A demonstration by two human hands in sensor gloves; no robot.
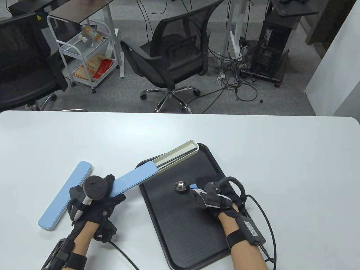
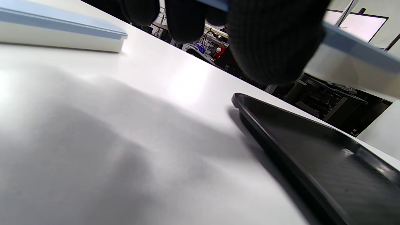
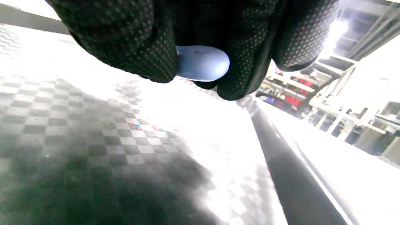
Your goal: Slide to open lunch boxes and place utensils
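Observation:
My left hand [image 1: 108,194] grips the near end of a long utensil box whose blue lid [image 1: 133,180] is slid partly back. The box's open cream tray [image 1: 178,154] reaches over the far left corner of the black tray [image 1: 180,230]. In the left wrist view my fingers [image 2: 275,40] hold the box [image 2: 353,59] above the table. My right hand [image 1: 206,187] holds a spoon by its blue handle [image 3: 201,62] above the black tray. The spoon's metal bowl [image 1: 181,186] points left. A second box [image 1: 65,195], with its blue lid closed, lies on the table at the left.
The white table's far edge [image 1: 180,112] runs across the middle of the table view. An office chair [image 1: 174,56] and a wire cart [image 1: 87,53] stand on the floor beyond. Cables trail from both wrists. The black tray's raised rim [image 2: 281,137] lies near my left hand.

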